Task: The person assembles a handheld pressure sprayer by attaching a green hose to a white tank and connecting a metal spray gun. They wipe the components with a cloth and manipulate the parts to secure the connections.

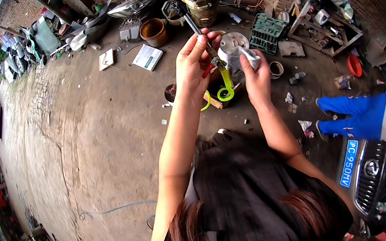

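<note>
Raised in front of me, my left hand (193, 60) is closed round a long dark metal rod-shaped tool (191, 22), tilted with its top end away from me. Below the fingers the tool has a metal joint. A bright yellow-green strip with a ring (225, 94) shows right under it; whether it belongs to the tool I cannot tell. A small red part shows beside the left palm. Just to the right, my right hand (257, 72) grips a whitish cloth (250, 59), apart from the left hand. Behind the cloth stands a round metal-topped container (234, 41).
Beyond my hands are a green socket case (266, 33), a rusty bucket (153, 32), a flat white box (147, 57) and a metal rack (323, 19). A red bowl (354, 65) lies right. A person in blue trousers (358, 112) bends over a dark car (374, 177).
</note>
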A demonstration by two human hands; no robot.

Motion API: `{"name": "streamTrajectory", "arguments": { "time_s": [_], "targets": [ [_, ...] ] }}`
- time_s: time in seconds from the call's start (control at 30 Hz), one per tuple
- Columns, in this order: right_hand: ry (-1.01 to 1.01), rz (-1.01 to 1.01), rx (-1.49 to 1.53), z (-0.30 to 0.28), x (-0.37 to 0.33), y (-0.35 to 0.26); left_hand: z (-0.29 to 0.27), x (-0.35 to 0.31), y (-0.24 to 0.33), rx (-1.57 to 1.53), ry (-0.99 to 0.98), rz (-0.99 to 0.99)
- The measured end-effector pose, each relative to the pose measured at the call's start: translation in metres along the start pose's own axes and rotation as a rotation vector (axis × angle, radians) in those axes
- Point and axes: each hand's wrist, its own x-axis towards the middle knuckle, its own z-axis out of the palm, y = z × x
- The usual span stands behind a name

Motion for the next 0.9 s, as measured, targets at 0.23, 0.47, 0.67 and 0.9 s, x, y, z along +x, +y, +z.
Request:
{"name": "streamTrajectory", "arguments": {
  "time_s": [0.23,0.47,0.67,0.9],
  "targets": [
    [-0.096,0.277,0.477,0.015,-0.028,0.011,0.000,0.003,-0.002,-0.081,0.045,0.103],
    [-0.344,-0.157,-0.126,0.038,-0.014,-0.007,0.009,0.002,0.003,-0.009,0.016,0.153],
    [-0.508,-0.200,-0.112,0.050,0.010,0.016,0.008,0.008,0.032,0.191,-0.053,0.269],
    [-0.562,-0.308,-0.214,0.056,0.002,0.070,0.017,0.008,0.083,0.109,0.044,0.423]
  ]
}}
